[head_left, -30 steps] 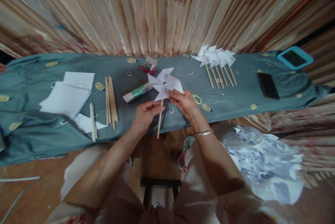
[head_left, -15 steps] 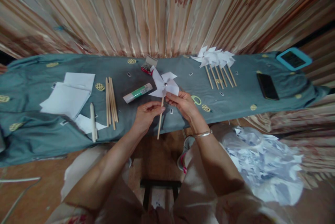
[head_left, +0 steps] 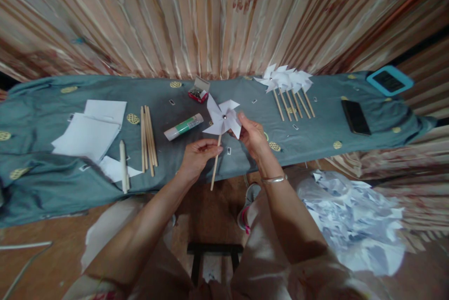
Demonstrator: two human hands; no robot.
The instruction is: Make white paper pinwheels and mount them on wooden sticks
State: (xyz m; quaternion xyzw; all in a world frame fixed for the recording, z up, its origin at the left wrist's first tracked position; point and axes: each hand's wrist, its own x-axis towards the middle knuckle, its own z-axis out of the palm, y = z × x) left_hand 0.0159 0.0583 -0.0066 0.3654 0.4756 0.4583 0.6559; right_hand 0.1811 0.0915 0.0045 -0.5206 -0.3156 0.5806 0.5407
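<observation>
A white paper pinwheel (head_left: 224,116) with a silvery pin at its centre is held upright over the front of the table. My left hand (head_left: 200,156) pinches its wooden stick (head_left: 215,164) just below the blades. At the right-hand blade is my right hand (head_left: 253,136), its thumb by the paper edge and its fingers partly hidden behind the blade. Beyond the pinwheel lies an open small red box of pins (head_left: 199,91). A glue stick (head_left: 183,126) with a green label rests left of it.
Several loose wooden sticks (head_left: 148,141), white paper sheets (head_left: 91,134) and a white pen-like tool (head_left: 123,166) lie at left. Several finished pinwheels (head_left: 286,80), a black phone (head_left: 356,116) and a blue-framed device (head_left: 390,80) lie at right. A bag of white paper pieces (head_left: 354,220) stands below.
My right thumb has lifted off the pinwheel's front and moved to the right blade's outer edge. The blades have turned slightly. My left hand keeps its pinch on the stick.
</observation>
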